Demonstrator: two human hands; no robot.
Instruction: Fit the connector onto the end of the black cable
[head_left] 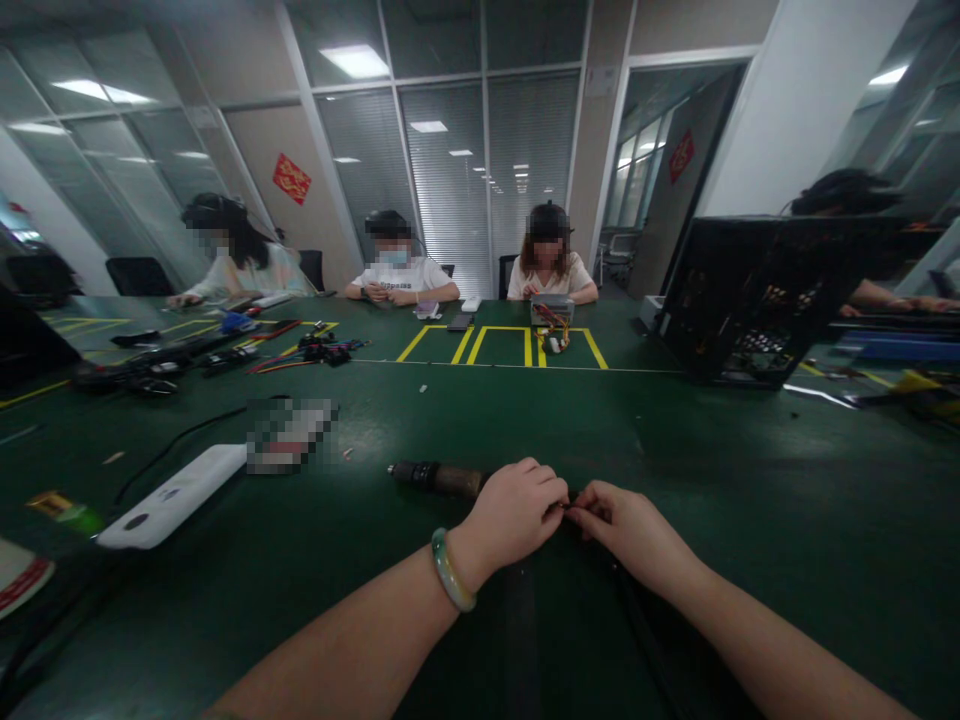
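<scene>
My left hand (514,515) is closed in a loose fist over a dark tube-shaped tool (435,477) that lies on the green table (750,520); a green bangle sits on that wrist. My right hand (626,528) pinches something small and thin where it meets the fingertips of my left hand. What is pinched is too small to name. A dark cable (637,620) runs from under my hands toward me.
A white power strip (176,495) lies at the left with a black cord. An open black computer case (757,300) stands at the right. Three people sit at the far side with cables (322,350) and a power supply (553,320). Another person sits at the far right.
</scene>
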